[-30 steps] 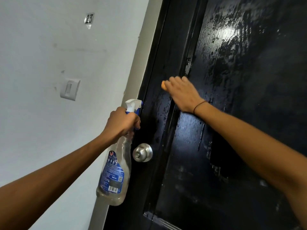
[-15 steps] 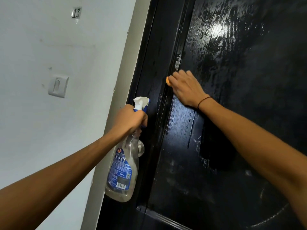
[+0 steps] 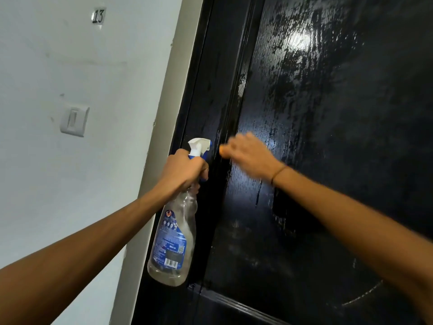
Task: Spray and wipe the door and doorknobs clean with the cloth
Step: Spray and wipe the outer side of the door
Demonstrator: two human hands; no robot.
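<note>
Two hands worked mid-frame: the left hand (image 3: 181, 170) gripped a spray bottle (image 3: 174, 228) by its neck, while the blurred right hand (image 3: 249, 154) pressed an orange cloth (image 3: 222, 150) against the wet black door (image 3: 328, 137).

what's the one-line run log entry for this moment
left hand: holds spray bottle | right hand: blurred, orange cloth against door | door: wet streaks | doorknob: hidden
</note>
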